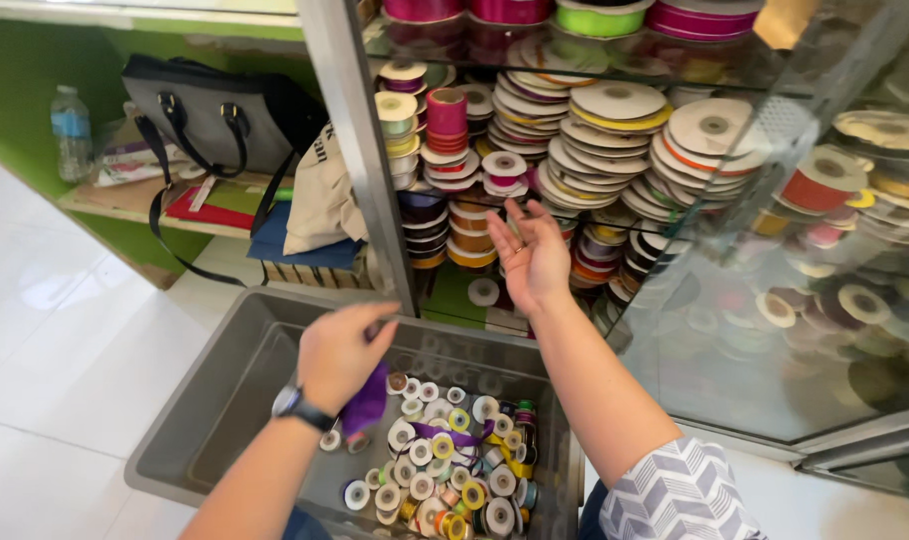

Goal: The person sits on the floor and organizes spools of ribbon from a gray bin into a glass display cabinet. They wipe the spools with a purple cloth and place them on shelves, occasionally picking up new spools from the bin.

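A ribbon or haberdashery shop, glass display cabinet [775,330] holding stacked ribbon spools [615,130] in many colours, grey bin [215,400] overflowing with small spools [455,470], handbag [220,115] sitting on a side shelf [125,205]

A grey tub [220,385] carries white, yellow and purple spools [455,465]. The left hand [343,352] grips purple ribbon [367,402]. Magenta and lime rolls [575,14] top the shelf; the handbag [220,112] is black.

Bin [225,400] of spools [455,470] before cabinet [360,150], handbag [220,115] on shelf [125,205] left
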